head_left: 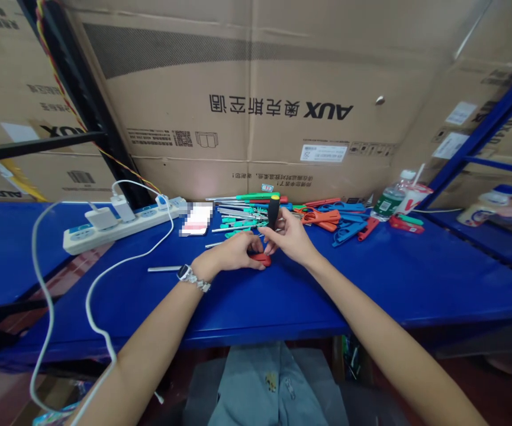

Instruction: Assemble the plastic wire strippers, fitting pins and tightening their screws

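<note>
Grey clothing is seen nearest; "AUX" is printed upside down across the huge carton. Over the blue counter, a black-and-yellow handle is gripped upright by the curled right hand, a red piece pinched by the closed left hand.
</note>
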Motion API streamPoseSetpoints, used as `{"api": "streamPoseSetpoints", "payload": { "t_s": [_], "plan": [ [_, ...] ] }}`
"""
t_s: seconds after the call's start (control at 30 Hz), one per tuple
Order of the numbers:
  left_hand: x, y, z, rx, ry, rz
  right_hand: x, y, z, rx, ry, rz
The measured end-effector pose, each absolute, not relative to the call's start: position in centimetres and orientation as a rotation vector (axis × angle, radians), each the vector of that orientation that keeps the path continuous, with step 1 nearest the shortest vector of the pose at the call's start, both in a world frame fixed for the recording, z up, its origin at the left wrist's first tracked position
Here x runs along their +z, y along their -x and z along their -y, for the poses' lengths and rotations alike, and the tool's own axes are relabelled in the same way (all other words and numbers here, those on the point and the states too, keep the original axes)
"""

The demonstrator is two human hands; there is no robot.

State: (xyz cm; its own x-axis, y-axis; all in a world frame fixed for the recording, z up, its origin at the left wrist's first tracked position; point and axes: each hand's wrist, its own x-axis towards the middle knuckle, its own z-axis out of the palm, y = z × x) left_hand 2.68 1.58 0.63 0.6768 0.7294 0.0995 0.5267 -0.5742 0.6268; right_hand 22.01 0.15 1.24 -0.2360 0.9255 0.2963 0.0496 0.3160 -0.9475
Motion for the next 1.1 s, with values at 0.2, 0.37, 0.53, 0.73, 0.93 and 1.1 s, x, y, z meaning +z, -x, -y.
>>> {"api": "streamPoseSetpoints", "payload": {
  "t_s": [0.2,0.37,0.53,0.73,0.93,1.1],
  "plan": [
    [0.1,-3.3,-2.2,0.560,-2.410,-1.005,1.8,-23.2,-1.0,1.237,0.861,1.596],
    [0.1,-3.4,-2.5,0.594,-2.418,-1.000,1.8,-23.2,-1.4,1.103,0.905,1.561],
    [0.5,-3.1,-2.3,0.612,-2.350,-1.022,1.4,-21.9,-1.2,0.974,0.942,1.548],
    [4.7,-4.0,-1.6,1.328,-2.148,-0.711,1.1,-21.3,-1.5,0.832,0.938,1.617],
    [6.5,-7.9,-2.7,1.642,-2.011,-0.861,0.9,-21.1,-1.7,0.750,1.040,1.594],
    [5.6,-7.3,-2.6,1.609,-1.978,-0.776,1.2,-21.6,-1.4,0.786,0.985,1.661]
  ]
}}
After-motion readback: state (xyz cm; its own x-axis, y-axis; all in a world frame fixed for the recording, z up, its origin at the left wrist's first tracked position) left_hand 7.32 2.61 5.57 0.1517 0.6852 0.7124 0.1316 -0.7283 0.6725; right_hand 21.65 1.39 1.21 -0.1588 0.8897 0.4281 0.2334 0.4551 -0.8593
